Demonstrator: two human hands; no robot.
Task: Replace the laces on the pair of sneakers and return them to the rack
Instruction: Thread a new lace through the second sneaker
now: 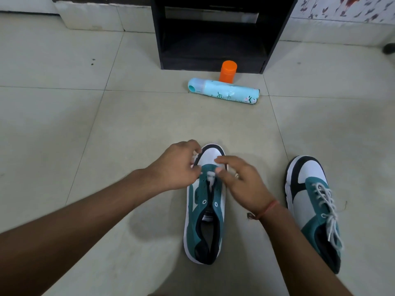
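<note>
Head cam: both hands, left hand (177, 165) and right hand (241, 182), pinch the white lace (211, 178) at the toe eyelets of the unlaced sneaker (205, 210) on the floor (its mate (314, 210) looks done). Next, probably crossing upward.

A black open-fronted cabinet (210, 33) stood on the pale tiled floor (64, 116) against the far wall. Left of the cabinet ran a light tiled skirting (94, 18); right of it hung a white wall covering printed with dark flowers (342, 7).
</note>
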